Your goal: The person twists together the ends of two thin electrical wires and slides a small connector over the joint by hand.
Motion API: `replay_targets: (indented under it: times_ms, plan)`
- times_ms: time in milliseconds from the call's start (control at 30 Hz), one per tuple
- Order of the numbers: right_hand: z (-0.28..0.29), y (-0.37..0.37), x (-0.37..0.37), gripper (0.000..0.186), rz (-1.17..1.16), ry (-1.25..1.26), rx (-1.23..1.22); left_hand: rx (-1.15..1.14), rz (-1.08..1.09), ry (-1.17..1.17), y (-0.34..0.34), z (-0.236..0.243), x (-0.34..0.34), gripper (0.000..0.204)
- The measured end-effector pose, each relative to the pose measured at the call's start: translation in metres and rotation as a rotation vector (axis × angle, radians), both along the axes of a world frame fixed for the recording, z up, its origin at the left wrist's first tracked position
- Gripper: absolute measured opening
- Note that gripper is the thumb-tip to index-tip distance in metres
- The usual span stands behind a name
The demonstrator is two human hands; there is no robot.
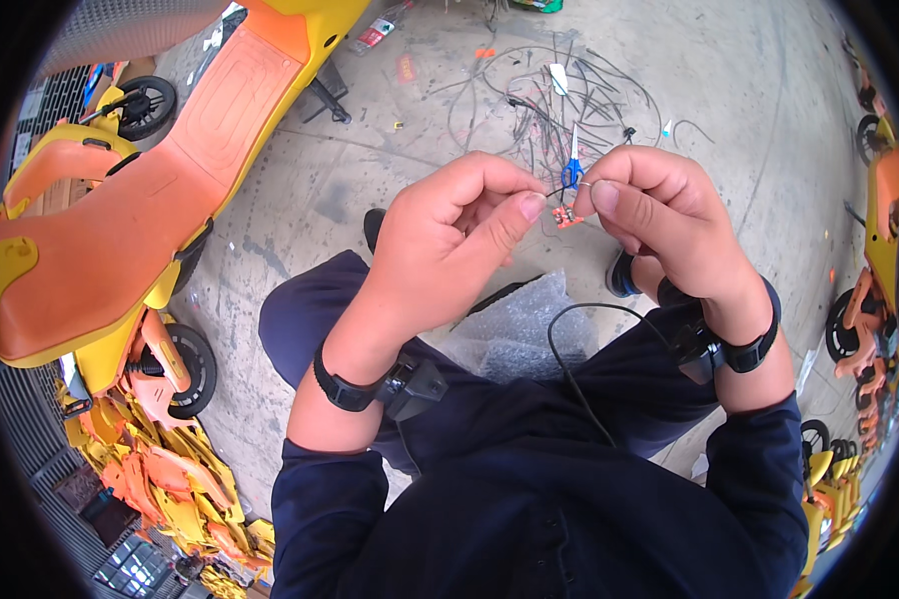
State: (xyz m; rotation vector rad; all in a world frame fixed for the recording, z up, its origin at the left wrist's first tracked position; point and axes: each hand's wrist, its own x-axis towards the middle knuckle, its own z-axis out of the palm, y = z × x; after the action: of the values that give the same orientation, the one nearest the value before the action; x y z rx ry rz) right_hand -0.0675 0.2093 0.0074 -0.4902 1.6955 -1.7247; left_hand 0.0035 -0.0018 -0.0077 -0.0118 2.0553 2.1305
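My left hand point(469, 220) pinches a thin dark wire point(558, 194) between thumb and index finger. Just to its right, my right hand point(654, 215) pinches a thin wire too, its pale end near my thumb. Below the gap between my fingertips are small orange-red pieces point(566, 217), too small to make out. Beyond them, blue-handled scissors point(572, 171) lie on the concrete floor by a loose tangle of dark wires point(534, 125). Bubble wrap point(499, 329) is on the floor between my legs. Black devices are strapped to both my wrists.
A large yellow-and-orange scooter body point(210, 130) stands at my left, with wheels and piled panels point(160, 479) below it. More orange and yellow scooters point(874, 230) line the right edge. A metal bracket point(325, 100) and small scraps lie on the floor point(749, 90) ahead.
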Motion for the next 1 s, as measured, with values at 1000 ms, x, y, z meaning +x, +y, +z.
replay_targets:
  times_ms: [1000]
  plan:
    - [-0.008,-0.008,0.013,0.008,0.090,0.693,0.136,-0.905,0.005,0.837,0.011,-0.011,-0.001,0.023]
